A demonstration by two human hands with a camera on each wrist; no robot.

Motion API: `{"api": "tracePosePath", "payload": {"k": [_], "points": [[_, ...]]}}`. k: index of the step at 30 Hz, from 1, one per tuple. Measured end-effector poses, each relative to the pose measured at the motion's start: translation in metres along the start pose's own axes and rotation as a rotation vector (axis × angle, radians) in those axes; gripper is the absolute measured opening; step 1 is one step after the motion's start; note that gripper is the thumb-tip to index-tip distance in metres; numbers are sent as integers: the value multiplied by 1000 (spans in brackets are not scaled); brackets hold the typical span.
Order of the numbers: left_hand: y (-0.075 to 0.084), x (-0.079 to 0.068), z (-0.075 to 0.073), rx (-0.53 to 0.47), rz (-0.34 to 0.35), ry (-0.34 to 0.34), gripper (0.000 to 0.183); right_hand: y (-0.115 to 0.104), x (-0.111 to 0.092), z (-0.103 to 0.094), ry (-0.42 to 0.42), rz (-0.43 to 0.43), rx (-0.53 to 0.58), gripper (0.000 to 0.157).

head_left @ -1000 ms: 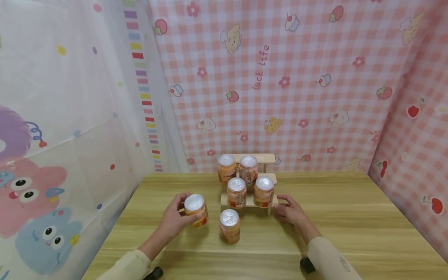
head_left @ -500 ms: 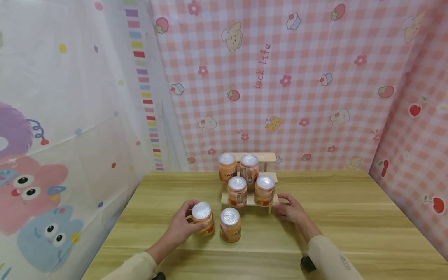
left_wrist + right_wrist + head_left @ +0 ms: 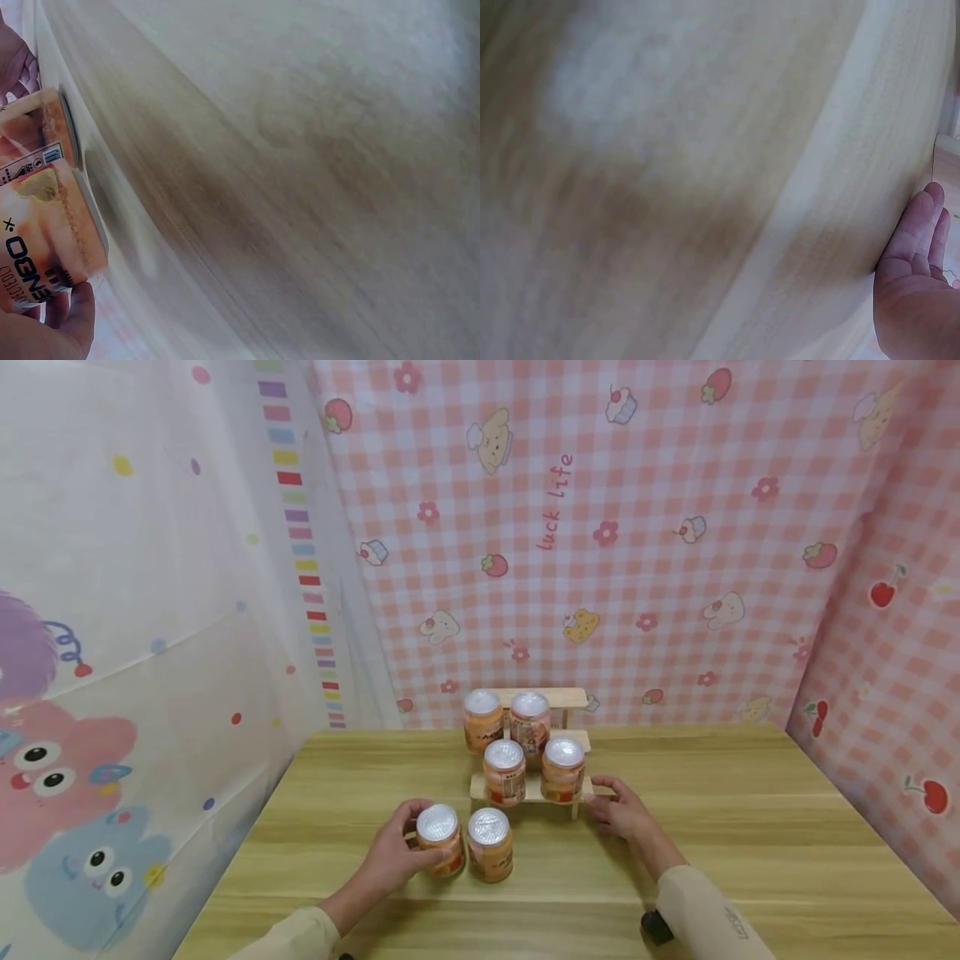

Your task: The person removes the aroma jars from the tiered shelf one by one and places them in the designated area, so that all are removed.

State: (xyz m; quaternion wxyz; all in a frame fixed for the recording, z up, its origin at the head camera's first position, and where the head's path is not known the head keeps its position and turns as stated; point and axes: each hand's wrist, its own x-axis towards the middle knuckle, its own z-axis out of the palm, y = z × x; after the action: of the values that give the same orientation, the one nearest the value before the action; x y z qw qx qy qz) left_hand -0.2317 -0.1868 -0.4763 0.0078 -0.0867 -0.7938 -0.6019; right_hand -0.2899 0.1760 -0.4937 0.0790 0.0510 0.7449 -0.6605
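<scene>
In the head view my left hand (image 3: 390, 858) grips an orange-labelled can (image 3: 442, 842) with a silver lid, thumb in front and fingers behind. Just right of it stands a second such can (image 3: 491, 850), upright on the table. The left wrist view shows the gripped can (image 3: 49, 240) side by side with the other can (image 3: 34, 135). My right hand (image 3: 621, 814) rests at the right end of a stepped wooden rack (image 3: 534, 792), fingers loosely extended. In the right wrist view the fingers of that hand (image 3: 919, 270) reach toward the rack's pale wood.
Two cans, a left one (image 3: 505, 774) and a right one (image 3: 563, 771), stand on the rack's lowest step. Behind them are two more, one (image 3: 483, 722) left of the other (image 3: 530, 725). The wooden table (image 3: 712, 827) meets a pink checked cloth (image 3: 652, 577) behind.
My left hand has carried its can right and toward me, up close beside the second can. The right hand has stayed at the rack's end.
</scene>
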Motion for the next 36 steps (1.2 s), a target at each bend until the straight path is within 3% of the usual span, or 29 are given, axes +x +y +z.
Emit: {"api": "tracePosePath", "payload": {"k": [12, 22, 29, 36], "points": [[-2, -2, 3, 10, 1, -8, 70, 1, -2, 0, -1, 2, -7, 46], [-1, 0, -1, 4, 3, -73, 83, 2, 0, -1, 6, -5, -14, 45], [4, 11, -11, 33, 43, -19, 76, 1, 0, -1, 1, 1, -1, 47], [11, 20, -17, 40, 78, 14, 73, 8, 1, -7, -48, -65, 53, 45]]}}
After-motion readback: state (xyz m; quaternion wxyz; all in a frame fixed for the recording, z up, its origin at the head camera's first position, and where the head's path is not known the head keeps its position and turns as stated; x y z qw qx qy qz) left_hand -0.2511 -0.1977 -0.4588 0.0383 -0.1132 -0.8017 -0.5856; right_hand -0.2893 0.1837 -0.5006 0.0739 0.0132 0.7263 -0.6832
